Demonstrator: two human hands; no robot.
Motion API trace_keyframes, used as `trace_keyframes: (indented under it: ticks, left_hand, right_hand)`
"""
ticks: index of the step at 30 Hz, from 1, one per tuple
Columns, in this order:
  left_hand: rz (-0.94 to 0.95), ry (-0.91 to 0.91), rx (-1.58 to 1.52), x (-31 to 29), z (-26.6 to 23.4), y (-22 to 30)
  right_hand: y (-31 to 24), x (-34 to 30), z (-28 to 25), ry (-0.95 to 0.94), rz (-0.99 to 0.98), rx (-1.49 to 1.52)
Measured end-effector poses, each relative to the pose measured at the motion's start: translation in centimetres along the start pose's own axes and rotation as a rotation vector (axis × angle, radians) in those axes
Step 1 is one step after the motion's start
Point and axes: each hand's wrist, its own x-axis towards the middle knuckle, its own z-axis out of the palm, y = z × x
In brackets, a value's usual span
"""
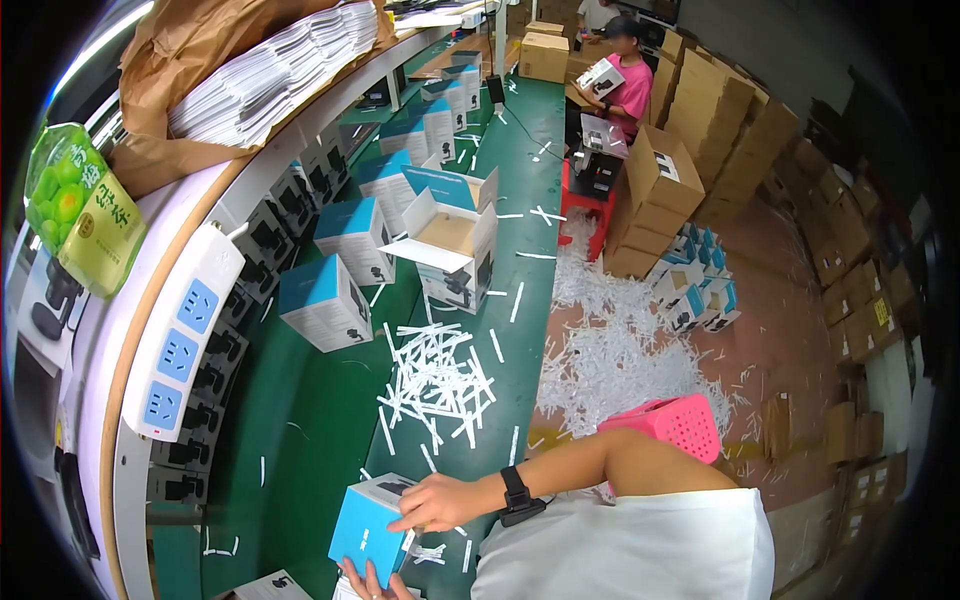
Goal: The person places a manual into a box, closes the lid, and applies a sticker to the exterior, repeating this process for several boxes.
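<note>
A small blue and white cardboard box [368,528] with a product picture on its side stands tilted at the near edge of the green table. My right hand [435,503], with a black band on the wrist, grips the box's upper right edge with fingers curled over it. Against the lower end of the box, my left hand [372,582] holds it with bent fingers, partly cut off by the frame's lower edge. Beyond my hands lies a loose pile of white paper strips [436,385]. An open box [440,235] with raised flaps stands farther along the table.
Closed blue-topped boxes [325,300] line the green table [270,440]. A power strip [185,335] is fixed on the left shelf. Shredded paper [625,370] and a pink basket [675,425] lie to the right. A person in pink [632,90] holds a box near stacked cartons.
</note>
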Motion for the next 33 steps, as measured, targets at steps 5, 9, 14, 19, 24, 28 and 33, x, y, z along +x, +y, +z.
trace_keyframes:
  ticks: [5,9,14,19,24,28,33]
  left_hand:
    - [0.046,-0.148,0.033,1.0,-0.8,0.4]
    - [0.022,-0.177,0.015,1.1,-0.6,-0.1]
    - [0.013,-0.134,0.092,0.3,0.1,-0.1]
    - [-0.033,-0.183,0.106,1.2,-0.6,0.9]
    - [-0.039,-0.307,0.122,1.4,-2.2,0.9]
    - [-0.004,-0.311,0.1,1.7,-2.1,0.9]
    - [-0.03,-0.251,0.135,0.6,-0.8,0.3]
  right_hand:
    - [1.4,-1.3,-2.0,-0.148,0.125,0.167]
    - [4.6,-2.7,-6.8,-0.289,0.348,-0.138]
    - [1.4,-1.3,-5.8,-0.129,0.188,-0.082]
    - [0.1,-1.3,-0.6,-0.038,0.13,0.1]
    - [-1.0,0.2,-1.3,-0.083,0.231,0.252]
    - [-1.1,0.5,-1.1,-0.125,0.36,0.37]
    - [-1.1,-1.6,-0.2,-0.088,0.272,0.234]
